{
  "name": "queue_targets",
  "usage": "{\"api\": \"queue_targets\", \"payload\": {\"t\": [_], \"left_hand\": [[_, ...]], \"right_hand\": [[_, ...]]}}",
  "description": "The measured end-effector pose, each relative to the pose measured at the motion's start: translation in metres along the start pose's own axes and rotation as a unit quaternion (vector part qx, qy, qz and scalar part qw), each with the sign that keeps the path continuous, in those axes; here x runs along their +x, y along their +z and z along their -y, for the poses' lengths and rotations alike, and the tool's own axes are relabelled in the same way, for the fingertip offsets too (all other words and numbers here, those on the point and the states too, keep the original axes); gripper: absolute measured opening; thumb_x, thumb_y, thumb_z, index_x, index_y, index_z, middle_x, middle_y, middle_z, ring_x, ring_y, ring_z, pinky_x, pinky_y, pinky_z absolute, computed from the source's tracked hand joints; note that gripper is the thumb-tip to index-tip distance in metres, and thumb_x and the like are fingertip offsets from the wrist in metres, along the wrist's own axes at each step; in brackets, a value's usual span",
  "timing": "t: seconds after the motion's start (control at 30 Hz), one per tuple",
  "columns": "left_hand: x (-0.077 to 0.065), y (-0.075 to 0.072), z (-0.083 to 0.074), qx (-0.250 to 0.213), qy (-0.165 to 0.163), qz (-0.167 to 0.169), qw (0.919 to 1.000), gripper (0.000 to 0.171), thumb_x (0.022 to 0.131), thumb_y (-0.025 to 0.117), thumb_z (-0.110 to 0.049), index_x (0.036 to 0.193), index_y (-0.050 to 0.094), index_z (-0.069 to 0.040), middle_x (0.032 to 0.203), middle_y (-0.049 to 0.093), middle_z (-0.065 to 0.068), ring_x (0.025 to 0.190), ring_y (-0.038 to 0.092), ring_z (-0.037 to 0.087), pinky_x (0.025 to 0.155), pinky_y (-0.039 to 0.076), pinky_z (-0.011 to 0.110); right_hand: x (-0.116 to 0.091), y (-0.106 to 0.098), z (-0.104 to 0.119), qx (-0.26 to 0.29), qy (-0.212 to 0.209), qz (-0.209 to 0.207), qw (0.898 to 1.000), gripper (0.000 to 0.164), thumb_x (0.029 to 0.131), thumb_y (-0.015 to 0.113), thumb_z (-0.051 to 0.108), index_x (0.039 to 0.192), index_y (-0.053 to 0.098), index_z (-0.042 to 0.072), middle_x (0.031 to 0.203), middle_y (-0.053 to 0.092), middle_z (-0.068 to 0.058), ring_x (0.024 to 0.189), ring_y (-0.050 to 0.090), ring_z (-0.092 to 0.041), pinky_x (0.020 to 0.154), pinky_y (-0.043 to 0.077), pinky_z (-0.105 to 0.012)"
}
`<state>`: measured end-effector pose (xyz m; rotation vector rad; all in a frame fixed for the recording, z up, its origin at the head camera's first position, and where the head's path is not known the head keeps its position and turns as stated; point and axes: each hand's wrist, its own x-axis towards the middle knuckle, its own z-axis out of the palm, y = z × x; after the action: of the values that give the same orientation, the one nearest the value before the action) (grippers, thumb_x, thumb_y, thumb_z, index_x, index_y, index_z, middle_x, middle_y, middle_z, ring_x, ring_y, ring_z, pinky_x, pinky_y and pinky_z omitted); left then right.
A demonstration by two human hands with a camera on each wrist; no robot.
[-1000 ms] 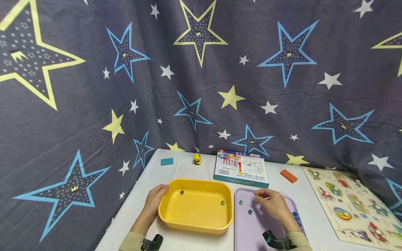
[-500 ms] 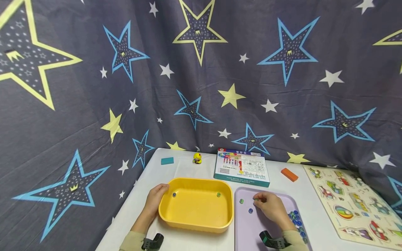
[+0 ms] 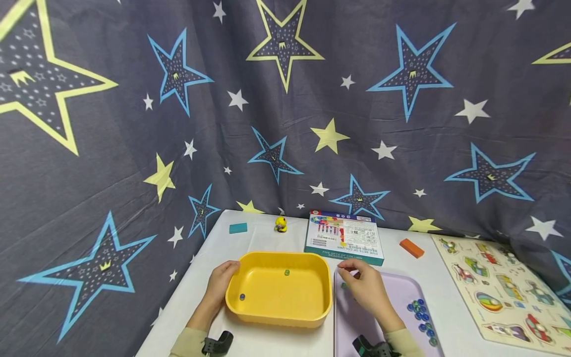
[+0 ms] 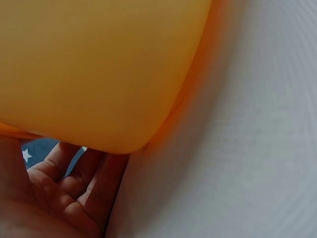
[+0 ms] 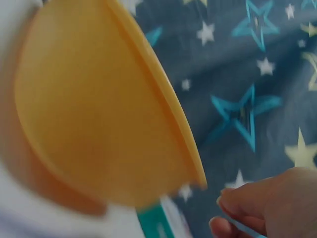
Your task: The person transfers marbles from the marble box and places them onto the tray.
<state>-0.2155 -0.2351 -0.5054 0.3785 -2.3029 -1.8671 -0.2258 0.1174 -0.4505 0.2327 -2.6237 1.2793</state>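
My left hand [image 3: 220, 282] grips the left rim of a yellow plastic tub [image 3: 278, 319]; in the left wrist view its fingers [image 4: 89, 188] lie along the outer wall. Inside the tub are a green marble [image 3: 287, 272] and a blue marble [image 3: 242, 297]. Near the tub's right rim, over the upper left corner of a lilac tray [image 3: 357, 334], my right hand [image 3: 368, 287] pinches a small green marble, now hidden by the fingertips. Another green marble [image 3: 344, 285] shows just below those fingers. Several blue and green marbles [image 3: 418, 308] lie along the tray's right side.
Behind the tub and tray lies a boxed bead set [image 3: 343, 238]. A yellow toy duck [image 3: 280, 224] and a teal block [image 3: 238, 227] stand at the back left. An orange block [image 3: 411, 248] and a wooden puzzle board [image 3: 504, 292] are on the right.
My right hand has moved left from above the tray toward the tub's rim. Both marbles in the tub have rolled: the green one leftward, the blue one left and nearer. The left hand keeps its place.
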Motion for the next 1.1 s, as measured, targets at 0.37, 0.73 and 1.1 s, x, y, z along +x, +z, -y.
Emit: {"api": "queue_targets", "payload": {"t": [0.37, 0.73, 1.1], "left_hand": [[0.001, 0.000, 0.000, -0.010, -0.010, 0.011, 0.9998, 0.042, 0.087, 0.052, -0.045, 0.100, 0.064, -0.007, 0.094, 0.063, 0.007, 0.081, 0.056, 0.019, 0.070, 0.047, 0.027], [0.000, -0.002, 0.000, -0.023, -0.008, 0.008, 0.9997, 0.040, 0.086, 0.054, -0.044, 0.098, 0.065, -0.008, 0.091, 0.063, 0.006, 0.079, 0.057, 0.019, 0.069, 0.047, 0.029], [0.000, 0.000, 0.000, -0.019, -0.007, 0.004, 0.9998, 0.035, 0.086, 0.054, -0.039, 0.098, 0.066, -0.008, 0.093, 0.063, 0.006, 0.081, 0.056, 0.018, 0.071, 0.047, 0.027]], "right_hand": [[-0.019, 0.018, 0.054, 0.086, -0.058, 0.003, 0.995, 0.006, 0.080, 0.068, 0.009, 0.083, 0.067, 0.014, 0.075, 0.059, 0.008, 0.057, 0.048, -0.011, 0.048, 0.040, -0.021], [-0.022, 0.059, 0.080, 0.065, -0.141, 0.181, 0.971, 0.009, 0.082, 0.065, 0.019, 0.090, 0.066, 0.015, 0.076, 0.058, 0.011, 0.062, 0.051, -0.009, 0.054, 0.042, -0.021], [-0.016, 0.105, 0.100, 0.001, -0.099, 0.334, 0.937, 0.013, 0.080, 0.067, 0.021, 0.091, 0.066, 0.013, 0.073, 0.055, 0.010, 0.066, 0.048, -0.007, 0.062, 0.040, -0.023]]}}
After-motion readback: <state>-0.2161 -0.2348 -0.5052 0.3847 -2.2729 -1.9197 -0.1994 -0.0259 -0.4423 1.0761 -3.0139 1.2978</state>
